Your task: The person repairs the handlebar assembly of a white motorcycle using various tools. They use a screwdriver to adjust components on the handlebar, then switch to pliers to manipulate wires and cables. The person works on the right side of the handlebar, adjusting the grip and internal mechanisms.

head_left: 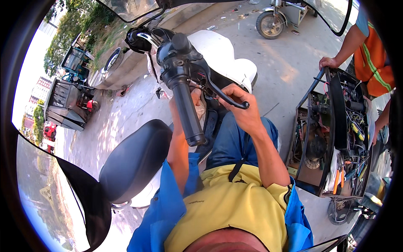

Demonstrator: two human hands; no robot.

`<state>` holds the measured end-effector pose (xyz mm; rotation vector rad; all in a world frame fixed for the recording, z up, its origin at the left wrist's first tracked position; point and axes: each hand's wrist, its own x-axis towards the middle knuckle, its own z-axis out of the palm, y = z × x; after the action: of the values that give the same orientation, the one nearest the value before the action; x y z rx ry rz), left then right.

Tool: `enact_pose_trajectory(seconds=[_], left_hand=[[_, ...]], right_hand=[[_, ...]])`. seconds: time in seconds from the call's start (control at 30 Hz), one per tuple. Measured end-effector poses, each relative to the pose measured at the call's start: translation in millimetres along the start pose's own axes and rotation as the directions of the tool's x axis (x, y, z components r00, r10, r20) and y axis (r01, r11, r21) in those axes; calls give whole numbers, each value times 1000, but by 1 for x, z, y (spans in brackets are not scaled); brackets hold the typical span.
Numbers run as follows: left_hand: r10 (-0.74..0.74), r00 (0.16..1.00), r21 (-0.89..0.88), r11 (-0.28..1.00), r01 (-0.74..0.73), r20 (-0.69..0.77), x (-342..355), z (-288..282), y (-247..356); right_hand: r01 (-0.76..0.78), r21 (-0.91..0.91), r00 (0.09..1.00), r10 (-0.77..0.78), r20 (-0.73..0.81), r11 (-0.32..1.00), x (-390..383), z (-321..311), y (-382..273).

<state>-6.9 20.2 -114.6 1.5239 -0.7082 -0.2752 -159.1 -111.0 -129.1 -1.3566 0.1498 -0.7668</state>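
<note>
A black rubber handlebar grip (184,105) of a scooter slants down in front of me, with a black brake lever (222,93) beside it. Behind the grip, my left hand (196,97) is mostly hidden; its visible fingertips are drawn together close to thin dark wires (197,85) under the lever. My right hand (244,113) is at the lever's ball end, which crosses in front of it. Its thumb and fingers are pinched together, but what they hold is too small to make out. A white scooter front panel (214,48) lies beyond both hands.
The black scooter seat (136,157) is at my left. On the right, a toolbox (323,138) full of tools and parts stands near a person in an orange vest (373,59), whose hand rests on its rim. A three-wheeled cart (69,101) stands far left, a wheeled vehicle (273,23) ahead.
</note>
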Motion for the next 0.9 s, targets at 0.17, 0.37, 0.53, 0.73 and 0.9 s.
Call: enact_pose_trajectory(seconds=[0.17, 0.37, 0.53, 0.73, 0.9], left_hand=[[108, 978, -69, 993, -97, 181, -13, 3, 27], [198, 970, -28, 980, -196, 138, 4, 4, -3], [357, 934, 137, 924, -358, 34, 4, 17, 7], [669, 740, 470, 631, -617, 72, 4, 16, 0], [763, 644, 558, 511, -654, 57, 4, 18, -19]], right_hand=[[-132, -18, 991, 132, 18, 991, 11, 6, 7], [93, -81, 994, -98, -56, 992, 22, 6, 23], [137, -164, 962, -170, -213, 977, 31, 16, 22], [-195, 180, 971, 216, -104, 964, 21, 36, 2], [-236, 495, 949, 308, -67, 836, 27, 43, 10]])
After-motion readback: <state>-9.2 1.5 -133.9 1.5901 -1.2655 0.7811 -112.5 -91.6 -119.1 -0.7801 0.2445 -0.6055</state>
